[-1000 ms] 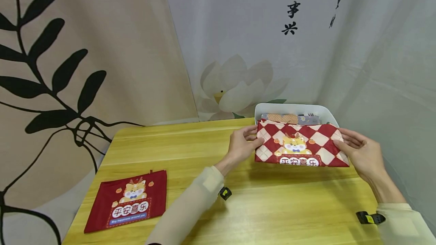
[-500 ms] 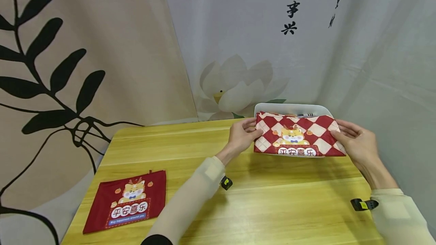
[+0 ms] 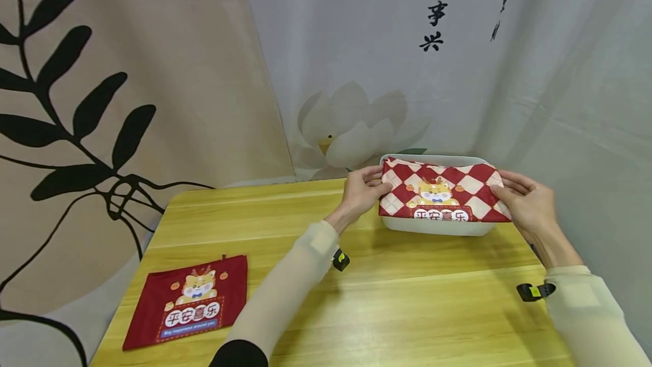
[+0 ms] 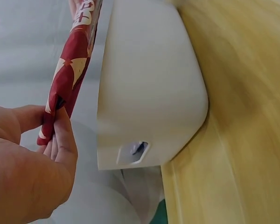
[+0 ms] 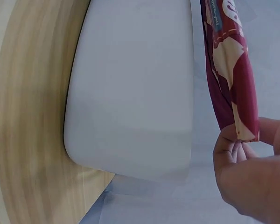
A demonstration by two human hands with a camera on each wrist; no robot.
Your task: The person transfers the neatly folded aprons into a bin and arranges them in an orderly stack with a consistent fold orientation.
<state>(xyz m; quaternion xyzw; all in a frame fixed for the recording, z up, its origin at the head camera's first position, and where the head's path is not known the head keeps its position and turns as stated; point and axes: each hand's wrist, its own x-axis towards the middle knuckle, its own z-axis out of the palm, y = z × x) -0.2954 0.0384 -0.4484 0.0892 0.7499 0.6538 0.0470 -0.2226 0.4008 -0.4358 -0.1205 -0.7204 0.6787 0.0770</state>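
A folded red-and-cream checkered cloth [image 3: 440, 192] with a cartoon animal and white lettering is stretched between both hands, over the white bin [image 3: 438, 226]. My left hand [image 3: 360, 194] pinches its left end between thumb and fingers, and my right hand [image 3: 530, 203] pinches the right end. From the left wrist view, the cloth [image 4: 67, 79] hangs just above the bin's rim, apart from it; a cutout handle shows in the bin wall [image 4: 149, 93]. In the right wrist view a gap also separates cloth [image 5: 240, 84] and bin [image 5: 135, 84]. The bin's contents are hidden.
A flat dark red fabric piece [image 3: 191, 302] with the same cartoon and lettering lies at the left of the wooden table [image 3: 407, 299]. Behind the table hangs a printed curtain [image 3: 356, 44], close behind the bin.
Both hands have carried the checkered cloth away from me, up over the bin. It now covers the patterned cloth seen inside earlier, and the bin's front wall shows below it.
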